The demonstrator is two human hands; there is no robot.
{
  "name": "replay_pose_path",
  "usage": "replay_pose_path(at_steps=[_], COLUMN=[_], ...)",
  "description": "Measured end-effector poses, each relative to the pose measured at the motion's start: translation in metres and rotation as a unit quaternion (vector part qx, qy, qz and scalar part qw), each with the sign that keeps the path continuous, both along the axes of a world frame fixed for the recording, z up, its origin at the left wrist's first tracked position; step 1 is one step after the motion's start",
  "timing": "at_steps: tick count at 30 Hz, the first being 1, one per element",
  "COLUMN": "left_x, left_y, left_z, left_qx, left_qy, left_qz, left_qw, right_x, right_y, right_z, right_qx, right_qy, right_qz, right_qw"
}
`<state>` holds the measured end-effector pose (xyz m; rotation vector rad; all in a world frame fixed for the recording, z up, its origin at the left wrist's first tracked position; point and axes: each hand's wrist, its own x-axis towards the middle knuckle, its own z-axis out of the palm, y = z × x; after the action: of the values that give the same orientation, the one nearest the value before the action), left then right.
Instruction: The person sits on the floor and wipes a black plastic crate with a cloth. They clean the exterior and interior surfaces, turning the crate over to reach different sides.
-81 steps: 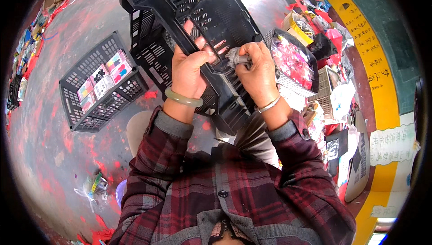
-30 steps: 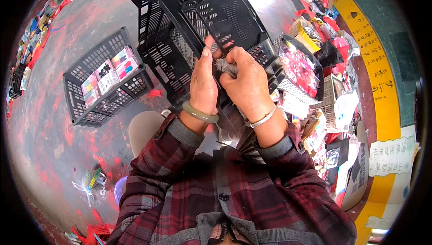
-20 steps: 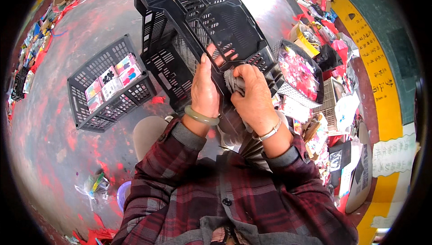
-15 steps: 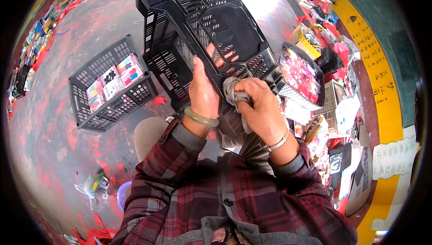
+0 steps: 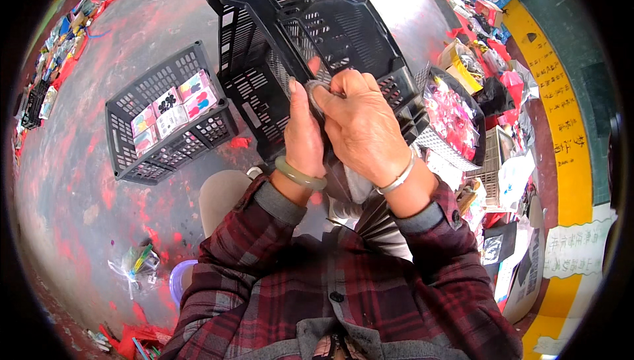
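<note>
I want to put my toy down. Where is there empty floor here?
Bare grey, red-stained floor lies left of the small black plastic crate holding cards, and between it and the big black slatted crate. The right side is crowded with piled packets.

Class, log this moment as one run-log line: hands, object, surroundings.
left hand: on cloth | right hand: grips cloth | big crate: tilted behind hands | small crate: left, holds packets

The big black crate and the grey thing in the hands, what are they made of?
The crate looks like hard moulded plastic, matte black, with slotted walls. The grey thing, pinched between the left hand and right hand, looks like soft cloth, though mostly hidden.
</note>
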<state>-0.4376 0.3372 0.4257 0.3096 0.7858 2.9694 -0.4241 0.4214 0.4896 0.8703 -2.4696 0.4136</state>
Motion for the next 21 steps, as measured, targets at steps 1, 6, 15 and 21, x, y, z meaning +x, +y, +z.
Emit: replay_pose_path(at_steps=[1, 6, 15, 21], left_x=[-0.003, -0.005, -0.013, -0.010], left_y=[-0.003, -0.006, -0.005, 0.002], left_z=[0.001, 0.008, 0.003, -0.001], left_qx=[0.011, -0.007, 0.065, 0.019], left_qy=[0.005, -0.001, -0.001, 0.005], left_qz=[-0.007, -0.012, -0.052, -0.033], left_qw=[1.000, 1.000, 0.997, 0.999], right_x=[-0.002, 0.002, 0.055, 0.050], right_y=[-0.004, -0.001, 0.043, 0.085], right_z=[-0.003, -0.003, 0.004, -0.002], right_qx=[-0.010, -0.008, -0.097, -0.346], right_qy=[0.007, -0.006, -0.192, -0.137], right_qz=[-0.010, -0.027, -0.051, -0.177], right_qw=[1.000, 1.000, 0.975, 0.911])
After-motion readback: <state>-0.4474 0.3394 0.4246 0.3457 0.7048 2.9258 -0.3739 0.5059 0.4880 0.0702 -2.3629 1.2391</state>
